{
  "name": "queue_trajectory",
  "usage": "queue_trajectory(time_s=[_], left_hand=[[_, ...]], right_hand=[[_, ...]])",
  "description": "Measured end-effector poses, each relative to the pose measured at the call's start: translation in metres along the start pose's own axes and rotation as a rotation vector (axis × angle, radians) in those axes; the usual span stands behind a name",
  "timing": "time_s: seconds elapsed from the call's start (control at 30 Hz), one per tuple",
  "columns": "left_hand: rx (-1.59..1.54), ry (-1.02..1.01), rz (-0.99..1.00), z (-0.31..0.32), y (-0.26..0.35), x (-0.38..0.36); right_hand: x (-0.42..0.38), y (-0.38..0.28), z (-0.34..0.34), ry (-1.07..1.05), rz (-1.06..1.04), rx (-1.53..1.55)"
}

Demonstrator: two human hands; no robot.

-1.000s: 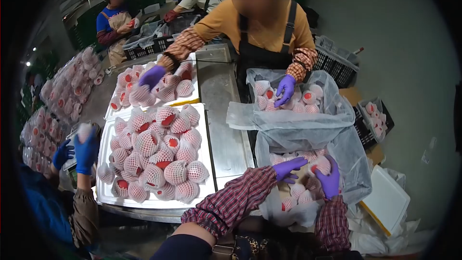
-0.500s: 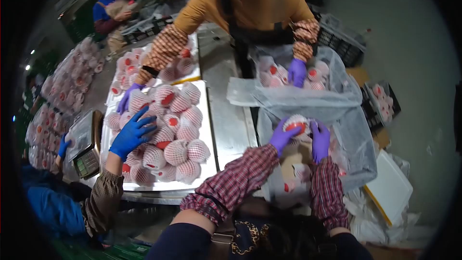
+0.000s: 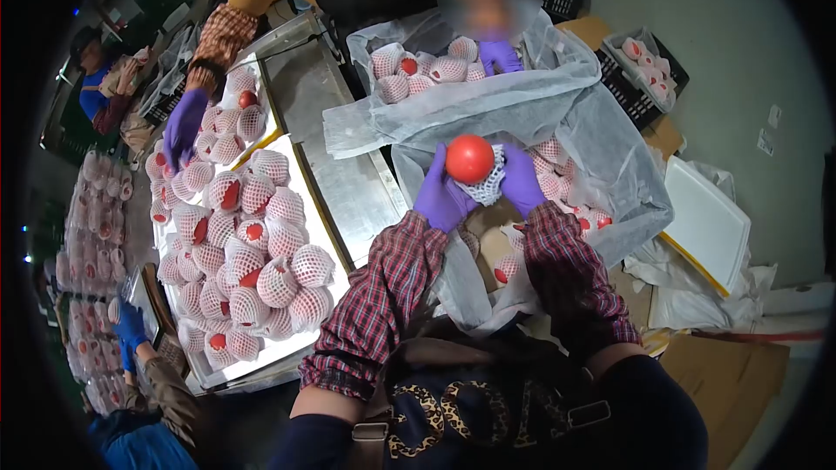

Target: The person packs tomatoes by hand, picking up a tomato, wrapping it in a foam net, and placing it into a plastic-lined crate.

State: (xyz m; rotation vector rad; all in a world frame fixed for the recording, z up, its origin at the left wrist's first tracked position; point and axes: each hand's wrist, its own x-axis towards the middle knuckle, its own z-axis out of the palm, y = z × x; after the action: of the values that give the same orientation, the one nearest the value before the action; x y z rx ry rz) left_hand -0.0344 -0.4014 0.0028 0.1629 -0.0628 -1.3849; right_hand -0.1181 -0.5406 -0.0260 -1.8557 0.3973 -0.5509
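Note:
In front of me, above a lined box (image 3: 495, 254), my purple-gloved left hand (image 3: 442, 193) is closed around a smooth, round red fruit (image 3: 470, 159), perhaps a tomato or apple. A white foam net sleeve (image 3: 493, 181) covers its lower right side, leaving most of the fruit bare. The fingers of my right hand (image 3: 522, 181) close on this sleeve from the right. Inside the box lie several netted fruits (image 3: 557, 176) along the right side, and brown cardboard shows at its bottom.
To the left, netted fruits (image 3: 252, 261) are heaped on a white tray (image 3: 335, 248) on a metal table (image 3: 326, 122). A co-worker's purple gloves touch tray fruit and a second lined box (image 3: 348, 130). A white foam lid (image 3: 710, 222) lies right. Another person's blue glove (image 3: 131, 326) is far left.
My view has shifted. The fruit between my hands now shows more bare red, with the net lower down. The blue-gloved hand has left the tray's fruit heap.

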Motion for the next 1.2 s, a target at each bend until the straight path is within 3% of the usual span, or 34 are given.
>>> queue_trajectory(time_s=[0.07,0.1,0.2,0.23,0.33,0.43,0.53,0.7,0.8,0.87,0.97,1.1,1.17,1.2], left_hand=[[0.088,0.148,0.074,-0.010,-0.002,0.003],[0.118,0.195,0.077,-0.011,-0.003,0.004],[0.295,0.397,0.059,-0.020,-0.001,0.005],[0.374,0.476,0.039,-0.024,-0.001,0.006],[0.234,0.400,0.160,-0.050,-0.005,0.018],[0.669,0.481,0.343,-0.073,-0.002,0.023],[0.962,0.511,0.468,-0.073,-0.004,0.019],[1.073,0.418,0.460,-0.024,-0.011,0.008],[0.999,0.226,0.485,-0.005,-0.019,0.006],[0.994,0.278,0.443,-0.002,-0.019,0.004],[0.849,0.344,0.340,-0.007,-0.012,0.002],[0.280,0.160,0.217,-0.013,-0.005,0.005],[0.241,0.212,0.185,-0.013,-0.003,0.003],[0.221,0.236,0.169,-0.013,-0.002,0.002]], right_hand=[[0.008,-0.023,-0.002,0.197,0.051,0.113],[0.014,-0.028,-0.004,0.144,-0.014,0.336],[-0.002,-0.045,-0.002,-0.053,-0.335,-0.066],[-0.004,-0.049,0.000,-0.049,-0.278,-0.035],[-0.005,-0.047,0.002,0.012,-0.098,0.123],[0.012,-0.015,-0.005,0.179,0.104,0.418],[0.008,-0.013,-0.017,0.041,0.433,0.914],[0.008,-0.011,-0.012,-0.028,0.563,0.962],[0.007,-0.010,0.000,0.086,0.592,0.831],[0.008,-0.003,0.011,0.175,0.570,0.729],[0.005,0.000,-0.007,-0.027,0.520,0.373],[0.006,-0.010,-0.010,0.094,0.290,0.312],[0.011,-0.004,-0.004,0.223,0.084,0.437],[0.009,-0.012,0.001,0.175,0.023,0.433]])
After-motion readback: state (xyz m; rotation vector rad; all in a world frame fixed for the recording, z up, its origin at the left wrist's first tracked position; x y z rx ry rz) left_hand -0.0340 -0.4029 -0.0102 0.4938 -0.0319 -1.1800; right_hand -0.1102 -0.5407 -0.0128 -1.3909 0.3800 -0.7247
